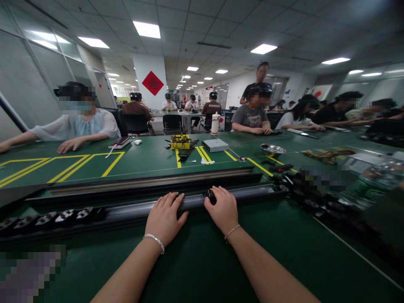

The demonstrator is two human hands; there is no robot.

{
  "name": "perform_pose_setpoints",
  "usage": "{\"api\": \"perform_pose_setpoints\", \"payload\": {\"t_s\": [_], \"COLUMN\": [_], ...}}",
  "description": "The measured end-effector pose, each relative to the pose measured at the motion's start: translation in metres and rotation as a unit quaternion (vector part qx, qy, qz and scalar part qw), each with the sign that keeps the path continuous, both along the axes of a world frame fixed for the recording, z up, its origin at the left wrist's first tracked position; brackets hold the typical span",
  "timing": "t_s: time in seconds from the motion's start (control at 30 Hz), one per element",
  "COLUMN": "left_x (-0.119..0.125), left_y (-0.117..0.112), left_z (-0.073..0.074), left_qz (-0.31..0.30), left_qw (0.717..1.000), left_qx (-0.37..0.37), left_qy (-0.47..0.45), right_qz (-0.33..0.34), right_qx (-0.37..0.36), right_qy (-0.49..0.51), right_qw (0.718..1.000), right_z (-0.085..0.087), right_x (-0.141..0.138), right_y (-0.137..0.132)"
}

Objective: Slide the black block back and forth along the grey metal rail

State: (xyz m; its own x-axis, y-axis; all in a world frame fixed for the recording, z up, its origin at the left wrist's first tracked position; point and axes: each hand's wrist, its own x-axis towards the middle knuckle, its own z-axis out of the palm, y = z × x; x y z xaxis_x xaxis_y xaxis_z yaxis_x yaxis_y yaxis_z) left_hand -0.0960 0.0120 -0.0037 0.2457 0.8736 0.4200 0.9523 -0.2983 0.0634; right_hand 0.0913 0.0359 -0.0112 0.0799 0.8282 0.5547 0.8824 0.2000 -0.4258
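Note:
A long dark metal rail (pixel 132 209) runs across the green table (pixel 202 261) in front of me. My left hand (pixel 164 219) lies on the rail with its fingers stretched forward over it, flat and holding nothing. My right hand (pixel 222 209) rests just to its right, fingers curled and pinching a small black part (pixel 210 196) on the rail. At the rail's left end sits a row of several small black and white parts (pixel 47 219). A second, longer dark rail (pixel 151 182) lies parallel behind it.
A pile of black parts (pixel 312 198) lies to the right. Further off on the table are a yellow box (pixel 180 142), a grey box (pixel 215 144), a metal bowl (pixel 273 149) and a white bottle (pixel 215 123). Several people sit around the tables.

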Motion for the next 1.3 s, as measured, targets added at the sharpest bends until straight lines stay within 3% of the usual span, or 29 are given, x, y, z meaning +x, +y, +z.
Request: {"api": "perform_pose_setpoints", "payload": {"t_s": [1.3], "left_x": [-0.0002], "left_y": [-0.0006], "left_z": [0.0018], "left_qz": [-0.001], "left_qw": [1.000], "left_qx": [-0.001], "left_qy": [-0.012], "right_qz": [-0.009], "right_qx": [0.003], "right_qy": [-0.002], "right_qw": [1.000], "right_z": [0.0004], "right_x": [0.0007], "right_y": [0.0025]}}
